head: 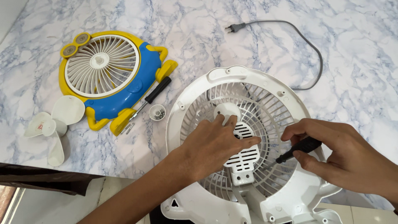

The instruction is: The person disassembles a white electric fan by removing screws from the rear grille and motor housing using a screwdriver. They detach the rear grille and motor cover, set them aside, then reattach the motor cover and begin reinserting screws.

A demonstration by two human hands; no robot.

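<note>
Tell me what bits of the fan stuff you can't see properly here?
- Screwdriver tip, head view: hidden behind the white fan housing grille, under the right hand.
- Motor mount middle: covered by the left hand.
- Housing base: cut off by the bottom edge.
- Small cup contents: too small to tell.
- Power cord end: disappears behind the housing.

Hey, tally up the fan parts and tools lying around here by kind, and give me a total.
Fan housings: 2, the white rear housing under the left hand and the yellow and blue front cover
Fan blades: 1, white fan blade
Screwdrivers: 2, one in the right hand, one black screwdriver on the table
Small caps: 1, white cap
Power plugs with cord: 1, grey plug
Total: 7
</note>
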